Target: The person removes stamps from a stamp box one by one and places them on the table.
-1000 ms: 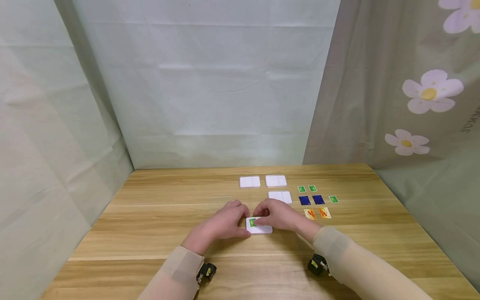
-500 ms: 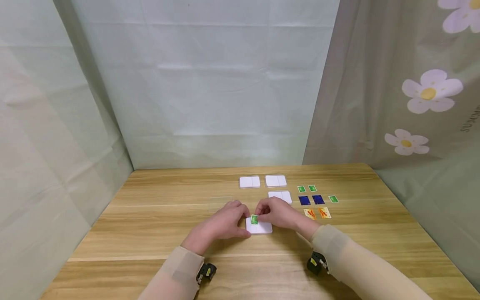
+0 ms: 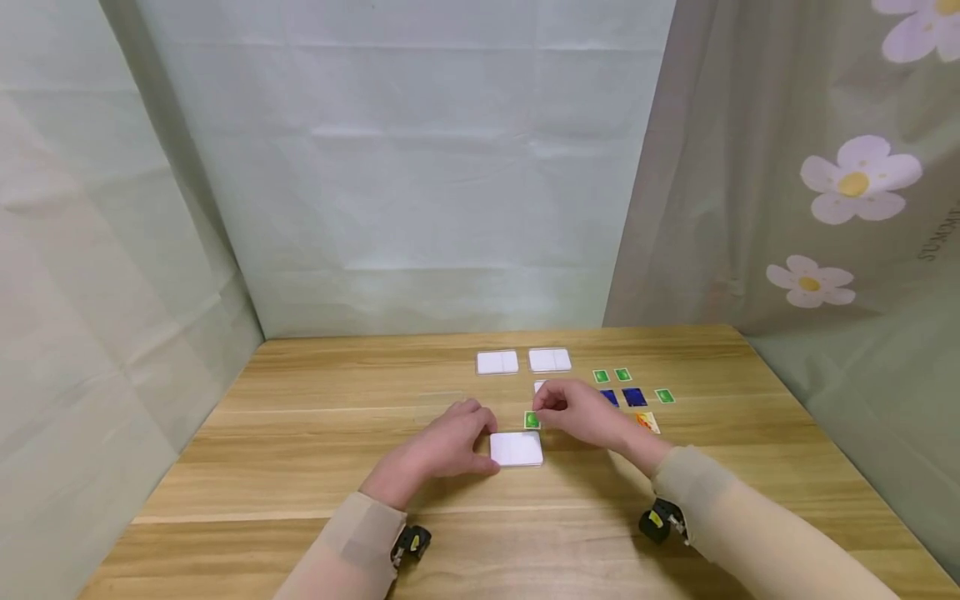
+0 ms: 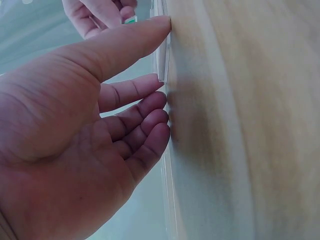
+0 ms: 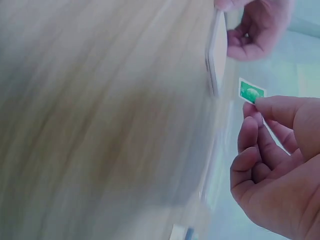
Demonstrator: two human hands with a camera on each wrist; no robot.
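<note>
On the wooden table, a white card (image 3: 516,449) with a clear edge lies between both hands. My left hand (image 3: 450,446) holds it at its left side, thumb at the near edge and index finger at the far edge; the left wrist view shows the thumb against the card's clear rim (image 4: 162,57). Pinched between the thumb and index finger of my right hand (image 3: 585,412) is a small green picture card (image 3: 532,419) with a white border. In the right wrist view this green card (image 5: 251,92) sticks out past the fingertips, off the white card.
Two white cards in clear frames (image 3: 497,362) lie at the back; a third (image 3: 538,387) is mostly behind my right hand. To the right are several small green (image 3: 665,396), dark blue (image 3: 634,397) and orange (image 3: 649,422) picture cards. A faint clear sheet (image 3: 438,403) lies left of centre.
My right hand has lifted the small green card off the white card and carried it right and away from me. The left hand has stayed in place.
</note>
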